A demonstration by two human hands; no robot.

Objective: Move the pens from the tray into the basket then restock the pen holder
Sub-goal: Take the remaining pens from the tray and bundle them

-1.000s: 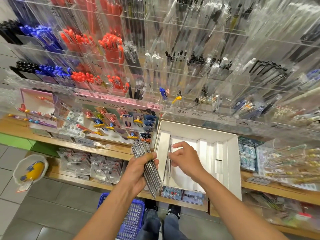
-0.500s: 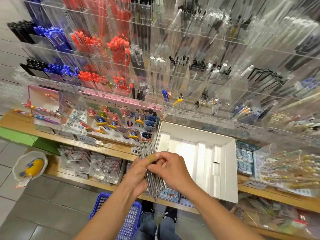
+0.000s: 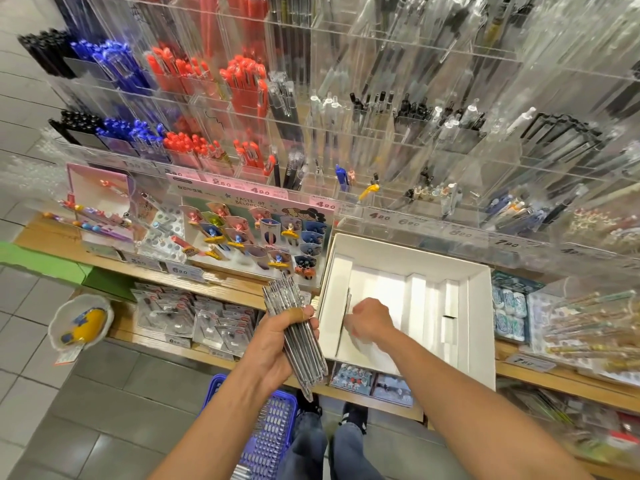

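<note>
My left hand [image 3: 273,344] grips a thick bundle of clear pens [image 3: 282,297], held upright just left of the white cardboard tray [image 3: 479,327] on the wooden shelf. My right hand [image 3: 372,320] is inside the tray near its left wall. It is blurred, with curled fingers whose tips pinch a thin dark pen [image 3: 348,299] lying along that wall. The blue plastic basket [image 3: 273,431] stands on the floor below my left forearm, partly hidden by it. The clear acrylic pen holder [image 3: 381,140] rises behind the tray, its slots partly filled.
A pink card display of novelty pens [image 3: 256,233] stands left of the tray. Packaged goods fill the lower shelf [image 3: 194,317]. A white bowl-shaped item [image 3: 81,323] hangs at the left. Boxes of pens [image 3: 588,327] lie right of the tray. My feet are beside the basket.
My right hand took a pen from the tray, added it to the bundle in my left hand, then went back into the tray. The left hand stayed put.
</note>
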